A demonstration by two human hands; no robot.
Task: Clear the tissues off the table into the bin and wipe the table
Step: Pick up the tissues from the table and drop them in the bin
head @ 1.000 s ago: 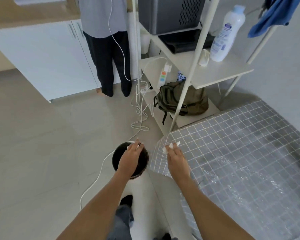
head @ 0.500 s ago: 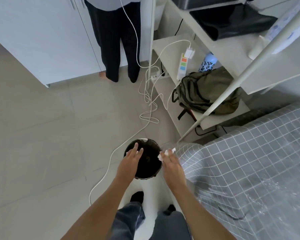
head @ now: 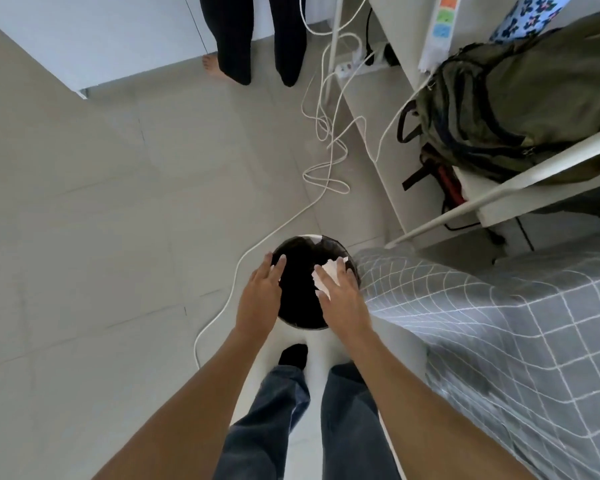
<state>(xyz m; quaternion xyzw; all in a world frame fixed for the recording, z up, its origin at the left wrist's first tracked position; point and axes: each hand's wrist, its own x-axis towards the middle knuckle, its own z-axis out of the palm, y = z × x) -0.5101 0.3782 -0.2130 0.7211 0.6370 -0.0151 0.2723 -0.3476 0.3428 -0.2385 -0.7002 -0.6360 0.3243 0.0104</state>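
Both hands hung over the round black bin on the floor at 6 o'clock from the shelf unit's foot. The left hand was flat, fingers straight and together, empty as far as the back of it showed, over the bin's 9 o'clock rim. The right hand was over the 3 o'clock rim with a crumpled white tissue showing under and beside its fingers; the palm faced down, so I could not tell whether the fingers pinched the tissue or merely lay upon it. The bin's inside was too dark to show any contents, and a white scrap sat at its 12 o'clock rim.

The table, under a grey checked cloth, lay at 3 o'clock from the bin, its corner just beside the rim and most of it cut off by the frame's right edge.

A white cable ran from the bin's 10 o'clock side up to loose coils near the power strip. An olive backpack lay on the low white shelf. A second person's dark trouser legs stood at 12 o'clock, cut off above the knee. The wearer's jeans and one dark shoe showed below the arms.
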